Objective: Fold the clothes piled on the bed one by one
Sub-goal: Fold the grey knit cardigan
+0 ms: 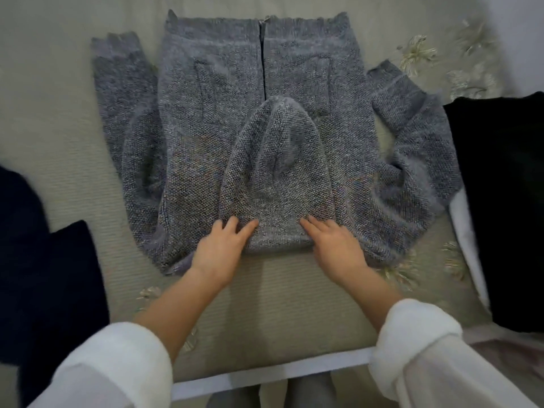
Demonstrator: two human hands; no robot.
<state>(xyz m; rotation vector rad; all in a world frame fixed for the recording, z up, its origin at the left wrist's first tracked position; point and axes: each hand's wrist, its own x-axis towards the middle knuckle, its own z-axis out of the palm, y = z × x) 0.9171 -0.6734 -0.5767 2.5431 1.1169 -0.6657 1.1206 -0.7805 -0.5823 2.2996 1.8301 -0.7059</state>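
A grey knitted zip hoodie (206, 136) lies spread flat on the bed, front side up, its hem at the far end. Its hood (276, 172) is folded over onto the chest. Both sleeves lie beside the body, the right one bent outward. My left hand (223, 245) rests with straight fingers on the near left corner of the hood. My right hand (332, 242) lies flat on the near right corner. Neither hand grips the cloth.
A dark navy garment (44, 275) sits at the left edge of the bed. A black garment (500, 201) lies at the right on something white. The beige bedspread (53, 98) has embroidered flowers. The bed's near edge runs just below my forearms.
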